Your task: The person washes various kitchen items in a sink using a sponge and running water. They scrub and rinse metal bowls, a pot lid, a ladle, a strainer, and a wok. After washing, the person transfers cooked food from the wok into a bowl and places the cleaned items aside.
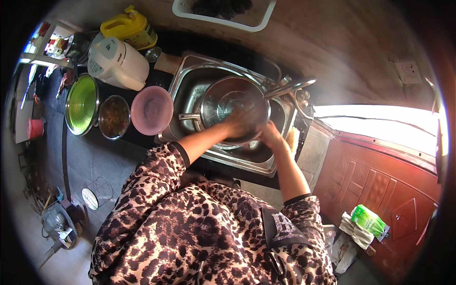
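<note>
A round stainless steel basin [217, 89] rests in the sink [181, 94], above a metal pan whose handle [188, 116] sticks out to the left. My left hand [239, 123] reaches down inside the basin, its fingers blurred and partly lost in haze. Whether it holds anything cannot be made out. At the basin's lower right rim, my right hand [269, 134] grips the edge. The metal faucet [290, 87] points over the basin's right side. Something shiny or wet shows on the basin's bottom.
Left of the sink stand a pink plastic basket [152, 110], a metal bowl of food pieces [114, 117] and a green colander [82, 103]. Behind them are a white electric kettle [117, 64] and a yellow jug [130, 28]. A red door [377, 188] is at right.
</note>
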Motion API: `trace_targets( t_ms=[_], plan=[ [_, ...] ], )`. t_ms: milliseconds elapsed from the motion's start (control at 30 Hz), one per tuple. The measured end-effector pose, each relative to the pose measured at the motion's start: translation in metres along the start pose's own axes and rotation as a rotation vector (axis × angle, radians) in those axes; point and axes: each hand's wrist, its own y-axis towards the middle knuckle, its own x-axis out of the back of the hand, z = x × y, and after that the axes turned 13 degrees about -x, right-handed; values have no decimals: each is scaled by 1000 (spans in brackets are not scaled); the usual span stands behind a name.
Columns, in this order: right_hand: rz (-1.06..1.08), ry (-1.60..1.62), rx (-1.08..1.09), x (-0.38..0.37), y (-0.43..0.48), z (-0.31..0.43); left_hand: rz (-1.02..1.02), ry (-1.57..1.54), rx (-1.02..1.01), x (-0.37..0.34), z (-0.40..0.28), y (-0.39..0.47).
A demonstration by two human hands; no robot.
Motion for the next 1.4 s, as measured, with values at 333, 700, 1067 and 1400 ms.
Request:
trace_targets(
  t_ms=[333, 700, 1067, 1400],
  plan=[
    [-149, 37, 88, 5, 1, 6, -76, -425, -194, -15, -15, -38],
    [-495, -1188, 547, -61, 31, 89, -731, -1093, 554, 23, 7, -21],
    [8, -278, 235, -5, 91, 21, -959, -1212, 354, 87, -12, -183],
    [-807, -462, 129, 61, 140, -155, -1332, -515, 644, 289, -1, -487]
  ],
)
